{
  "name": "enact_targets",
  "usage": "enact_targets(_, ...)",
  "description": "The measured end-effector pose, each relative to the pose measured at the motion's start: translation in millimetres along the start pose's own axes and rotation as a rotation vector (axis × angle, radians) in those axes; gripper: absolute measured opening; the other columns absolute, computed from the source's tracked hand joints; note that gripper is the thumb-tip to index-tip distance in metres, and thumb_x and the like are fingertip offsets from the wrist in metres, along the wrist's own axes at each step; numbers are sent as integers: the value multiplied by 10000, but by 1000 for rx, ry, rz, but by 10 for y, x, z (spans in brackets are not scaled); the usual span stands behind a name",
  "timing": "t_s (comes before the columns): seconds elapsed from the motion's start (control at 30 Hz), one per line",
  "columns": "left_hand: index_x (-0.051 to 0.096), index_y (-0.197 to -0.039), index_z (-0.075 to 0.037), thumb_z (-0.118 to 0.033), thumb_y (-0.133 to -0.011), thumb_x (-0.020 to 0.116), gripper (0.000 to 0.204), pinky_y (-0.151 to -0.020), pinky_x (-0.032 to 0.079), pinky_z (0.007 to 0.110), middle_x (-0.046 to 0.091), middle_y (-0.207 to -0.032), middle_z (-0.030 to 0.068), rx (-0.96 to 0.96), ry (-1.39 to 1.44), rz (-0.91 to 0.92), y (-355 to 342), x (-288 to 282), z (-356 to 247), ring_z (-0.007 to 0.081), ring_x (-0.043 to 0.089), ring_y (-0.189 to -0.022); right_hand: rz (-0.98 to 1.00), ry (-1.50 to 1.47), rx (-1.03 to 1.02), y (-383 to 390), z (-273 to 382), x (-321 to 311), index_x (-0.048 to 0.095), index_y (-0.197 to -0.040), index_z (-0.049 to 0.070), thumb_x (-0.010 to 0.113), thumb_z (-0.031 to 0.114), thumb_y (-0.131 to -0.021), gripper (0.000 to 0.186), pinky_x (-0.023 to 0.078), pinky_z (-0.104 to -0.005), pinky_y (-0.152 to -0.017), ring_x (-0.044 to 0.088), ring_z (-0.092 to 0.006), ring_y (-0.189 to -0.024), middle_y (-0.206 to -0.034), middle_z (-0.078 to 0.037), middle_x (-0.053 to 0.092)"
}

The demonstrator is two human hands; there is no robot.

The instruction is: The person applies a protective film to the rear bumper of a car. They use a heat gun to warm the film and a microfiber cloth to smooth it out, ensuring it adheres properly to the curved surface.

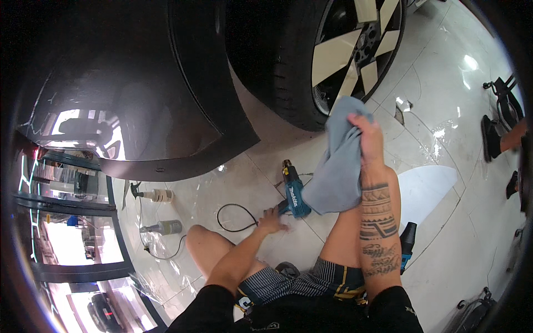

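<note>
My right hand (372, 143) is closed on a grey cloth (336, 172), which hangs in loose folds in front of the car wheel (363, 50). Low over the floor, my left hand (270, 222) has its fingers apart beside the handle end of a teal and black heat gun (295, 194). The heat gun lies on its side on the tiles, its nozzle pointing away from me. From near my left hand a black cord (222, 217) loops across the floor. Whether my left fingertips touch the handle or cord is hard to make out.
A dark car body panel (122, 83) fills the upper left. Two spray bottles (158, 195) lie on the left. A white sheet (427, 191) and another black and blue tool (408, 244) lie right of my forearm. Another person's foot (491, 139) shows far right.
</note>
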State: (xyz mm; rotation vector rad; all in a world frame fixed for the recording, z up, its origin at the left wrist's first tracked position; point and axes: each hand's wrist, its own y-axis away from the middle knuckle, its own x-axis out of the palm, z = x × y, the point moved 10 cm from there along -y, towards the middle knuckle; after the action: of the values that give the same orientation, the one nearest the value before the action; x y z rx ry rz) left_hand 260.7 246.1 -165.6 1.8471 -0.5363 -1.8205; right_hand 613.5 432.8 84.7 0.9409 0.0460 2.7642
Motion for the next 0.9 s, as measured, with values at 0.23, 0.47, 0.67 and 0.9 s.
enact_targets(0.23, 216, -1355, -46, -265, -720, 732, 847, -926, 379, 538, 387, -1293, 196, -6, 53, -83, -188, 186, -182, 358, 385, -1205, -196, -383, 220, -119, -149, -480, 582, -884, -27, 573, 124, -795, 175, 553, -338, -686, 641, -236, -735, -835, -121, 635)
enact_targets(0.47, 396, -1177, 7, -299, -733, 688, 613, -790, 466, 449, 598, -946, 249, 181, 405, -36, -138, 123, -349, 403, 589, -893, -181, -415, 190, -201, -39, -584, 574, -936, -30, 583, 118, -781, 214, 554, -356, -685, 642, -252, -737, -862, -130, 633)
enact_targets(0.67, 469, -1095, 6, -396, -700, 735, 623, -647, 478, 411, 611, -842, 227, 321, 498, -70, 1095, -1097, -734, 386, 615, -781, -245, -380, 185, -181, 158, -1111, 571, -949, -29, 568, 142, -776, 243, 532, -394, -744, 622, -284, -809, -947, -155, 616)
enact_targets(0.9, 474, -1134, -29, -302, -646, 776, 636, -649, 490, 391, 607, -884, 185, 597, 621, -413, 2440, -2129, -1053, 358, 604, -768, -211, -337, 166, -283, 115, -949, 551, -986, -44, 561, 142, -778, 279, 528, -406, -762, 619, -302, -824, -955, -165, 608)
